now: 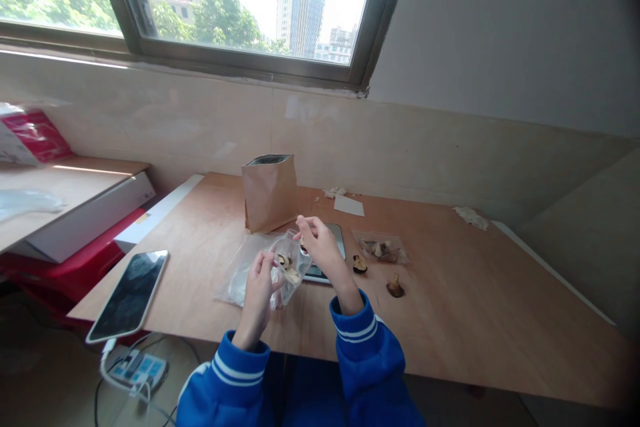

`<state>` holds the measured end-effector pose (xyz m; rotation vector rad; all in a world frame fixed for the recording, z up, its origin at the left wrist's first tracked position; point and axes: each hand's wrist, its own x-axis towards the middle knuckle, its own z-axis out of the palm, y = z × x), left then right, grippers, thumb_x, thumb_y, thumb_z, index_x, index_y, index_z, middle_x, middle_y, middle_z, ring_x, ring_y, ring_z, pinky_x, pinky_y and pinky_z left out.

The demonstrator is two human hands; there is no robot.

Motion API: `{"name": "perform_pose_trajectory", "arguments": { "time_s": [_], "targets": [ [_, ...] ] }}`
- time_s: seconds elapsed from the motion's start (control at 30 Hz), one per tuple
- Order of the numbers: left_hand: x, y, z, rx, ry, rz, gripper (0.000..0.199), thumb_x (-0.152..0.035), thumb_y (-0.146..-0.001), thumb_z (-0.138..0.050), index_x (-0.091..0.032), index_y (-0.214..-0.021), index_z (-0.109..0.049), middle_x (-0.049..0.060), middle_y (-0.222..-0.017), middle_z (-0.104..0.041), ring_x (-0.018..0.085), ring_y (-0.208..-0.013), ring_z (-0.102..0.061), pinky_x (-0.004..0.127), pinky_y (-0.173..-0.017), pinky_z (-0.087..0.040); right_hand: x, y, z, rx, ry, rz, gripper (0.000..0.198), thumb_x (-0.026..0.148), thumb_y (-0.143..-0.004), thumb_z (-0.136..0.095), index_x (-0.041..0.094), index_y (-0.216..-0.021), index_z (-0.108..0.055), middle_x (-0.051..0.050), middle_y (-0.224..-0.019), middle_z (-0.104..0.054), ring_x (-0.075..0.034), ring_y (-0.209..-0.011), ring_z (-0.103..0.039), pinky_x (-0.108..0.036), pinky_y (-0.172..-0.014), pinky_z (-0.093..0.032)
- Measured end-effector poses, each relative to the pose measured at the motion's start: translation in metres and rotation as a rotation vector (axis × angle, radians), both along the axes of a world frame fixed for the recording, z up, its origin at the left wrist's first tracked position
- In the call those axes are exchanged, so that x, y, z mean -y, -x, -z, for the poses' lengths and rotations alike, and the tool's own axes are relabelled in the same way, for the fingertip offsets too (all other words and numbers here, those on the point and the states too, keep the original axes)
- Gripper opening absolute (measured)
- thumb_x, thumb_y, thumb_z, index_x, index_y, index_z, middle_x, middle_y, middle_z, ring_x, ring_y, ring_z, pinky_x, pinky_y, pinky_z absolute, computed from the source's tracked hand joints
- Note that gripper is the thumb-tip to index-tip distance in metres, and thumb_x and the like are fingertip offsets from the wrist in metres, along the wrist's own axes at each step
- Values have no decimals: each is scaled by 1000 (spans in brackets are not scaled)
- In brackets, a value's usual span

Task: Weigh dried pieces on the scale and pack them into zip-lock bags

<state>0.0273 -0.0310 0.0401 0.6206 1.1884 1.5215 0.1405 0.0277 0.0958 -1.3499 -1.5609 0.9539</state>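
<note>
In front of me is a clear plastic bag (240,280) with pale dried mushroom slices (289,269) inside. My left hand (260,280) is closed on the near side of its mouth, thumb and fingers pinched together. At the far right side of the mouth, my right hand (318,241) is closed too, its fingertips at the bag's rim. A small dark and pale piece shows under the right palm; whether it is gripped I cannot tell. Behind that hand and the bag lies a kitchen scale (336,235), partly hidden. Two loose dried mushrooms, one nearer (395,287) and one farther (359,264), lie to the right.
An open brown paper pouch (269,195) stands behind the bag. A small clear packet of dried mushrooms (382,248) lies beyond the loose ones. At the table's left edge rests a phone (131,295) with a cable, above a power strip (137,368). A white card (349,205) lies near the wall.
</note>
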Motion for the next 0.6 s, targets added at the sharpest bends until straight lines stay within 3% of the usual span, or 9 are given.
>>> {"name": "perform_pose_trajectory", "arguments": {
  "time_s": [0.2,0.33,0.43,0.53,0.6],
  "targets": [
    [1,0,1,104,2,-21,41,-50,-65,-71,-19,-72,-47,2,-94,-57,16,-87,-55,23,-61,-50,4,7,3,-25,-138,-12,43,56,-91,-44,20,-108,-59,-9,-109,-68,-22,-104,-63,-35,-91,-46],
    [1,2,1,108,0,-16,38,-49,-67,-71,-19,-73,-49,1,-87,-55,16,-87,-55,24,-63,-51,22,-14,10,-98,-159,108,42,53,-92,-43,19,-107,-61,-11,-113,-67,-23,-108,-62,-37,-95,-46],
    [3,2,1,122,-18,-13,36,-48,-69,-71,-18,-73,-51,0,-82,-53,16,-87,-56,24,-64,-52,39,-30,28,-156,-133,140,41,54,-90,-46,20,-107,-61,-11,-115,-66,-24,-109,-61,-38,-96,-47],
    [6,-2,-3,136,-39,-9,33,-46,-70,-70,-18,-76,-54,2,-90,-58,17,-88,-59,25,-64,-53,58,-33,49,-224,-58,56,45,52,-87,-54,21,-119,-57,-11,-128,-60,-24,-116,-58,-39,-96,-48],
    [9,-7,-6,139,-65,-2,31,-44,-72,-69,-19,-74,-52,6,-106,-62,19,-93,-61,27,-66,-54,68,-27,58,-260,-25,-63,57,49,-84,-62,23,-133,-48,-10,-138,-54,-24,-124,-53,-38,-100,-47]
  ]
}}
